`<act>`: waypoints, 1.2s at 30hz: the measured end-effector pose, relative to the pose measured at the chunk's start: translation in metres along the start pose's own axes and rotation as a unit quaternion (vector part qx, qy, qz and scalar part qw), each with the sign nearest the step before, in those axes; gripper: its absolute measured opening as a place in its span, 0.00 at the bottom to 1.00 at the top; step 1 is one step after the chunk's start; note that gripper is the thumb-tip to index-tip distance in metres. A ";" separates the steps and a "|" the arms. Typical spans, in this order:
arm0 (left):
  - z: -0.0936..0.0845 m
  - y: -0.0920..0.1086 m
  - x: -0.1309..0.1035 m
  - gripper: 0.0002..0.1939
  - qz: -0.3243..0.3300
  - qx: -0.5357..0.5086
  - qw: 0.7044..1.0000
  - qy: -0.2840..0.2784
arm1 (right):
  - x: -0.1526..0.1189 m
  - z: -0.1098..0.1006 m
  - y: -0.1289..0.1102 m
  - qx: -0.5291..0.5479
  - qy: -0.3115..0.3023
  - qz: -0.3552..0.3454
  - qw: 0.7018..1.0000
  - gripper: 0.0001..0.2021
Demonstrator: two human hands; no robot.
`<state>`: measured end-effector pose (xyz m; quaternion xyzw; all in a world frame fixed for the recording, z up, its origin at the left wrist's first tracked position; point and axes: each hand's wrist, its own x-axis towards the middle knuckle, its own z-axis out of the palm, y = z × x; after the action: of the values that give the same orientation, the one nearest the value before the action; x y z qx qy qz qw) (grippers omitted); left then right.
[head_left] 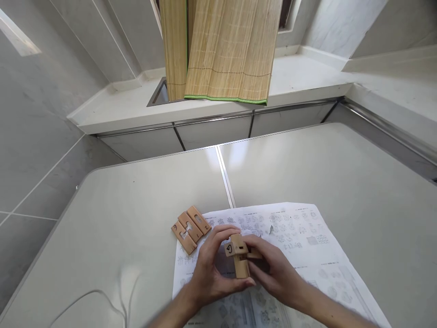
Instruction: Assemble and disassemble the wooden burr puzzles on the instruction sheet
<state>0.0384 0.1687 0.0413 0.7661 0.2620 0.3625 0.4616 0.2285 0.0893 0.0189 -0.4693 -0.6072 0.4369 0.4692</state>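
"Wooden blocks, set crosswise in both hands above the printed paper — how would they handle?"

"Probably light, stiff and hard to break, though smooth enough to slide apart. The two ends of the long bar look the best hold."

"And the hands?"

"The left hand grips that bar, thumb at the near end, fingers at the far one. The right hand pinches the piece jutting out on its side."

"What is hard to make out?"

"How the blocks join inside, since the right hand covers part. The print is too small to read — and the paper's near edge is cut off. Three loose pieces lie to the left, undersides hidden."
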 end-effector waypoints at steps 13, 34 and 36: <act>-0.001 -0.001 0.000 0.37 -0.002 0.019 1.000 0.019 | -0.001 0.007 0.008 -0.119 0.029 -0.065 0.990 0.17; 0.002 0.000 0.001 0.30 -0.003 -0.017 1.000 -0.007 | 0.004 -0.010 -0.003 0.013 0.009 -0.015 1.000 0.06; 0.002 0.001 0.002 0.29 -0.009 -0.006 1.000 0.002 | 0.004 -0.013 -0.006 0.033 0.024 -0.003 0.999 0.05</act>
<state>0.0414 0.1690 0.0425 0.7603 0.2676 0.3618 0.4684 0.2397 0.0936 0.0276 -0.4622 -0.5822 0.4442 0.5002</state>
